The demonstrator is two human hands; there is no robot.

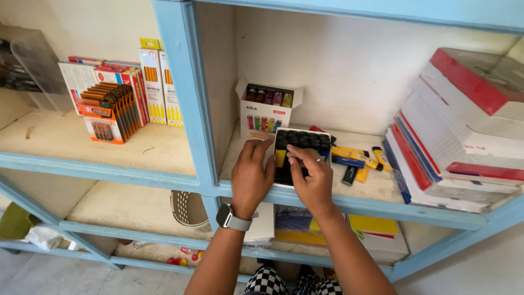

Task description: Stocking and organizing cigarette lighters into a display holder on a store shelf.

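Checkered trousers (284,283) at the bottom edge, nearest the camera, both forearms going up from there to the blue shelf (376,205).

Left hand (251,176), watch on the wrist, lies flat against the left edge of the white tray of markers (301,143), fingers spread and bracing it, not closed round anything. Right hand (312,177), ring on one finger, sits on the near half of the tray, fingertips (292,159) pinched together on a dark marker in the pack; whether it is really gripped or only pressed, cannot tell.

Tray rests on the shelf board just beyond both hands, long axis running away from the person toward the back wall. Markers lie in rows, caps at the far end, one yellow body (280,158) showing just left of the right fingertips. Right hand is the one on the markers; left only steadies.

Loose yellow and blue markers (357,159) lie right of the right hand, near but apart. Open carton of coloured lighters (266,109) stands behind the tray. Stacked red and white boxes (458,136) far right. Pen packs (117,104) in the left bay, well apart.
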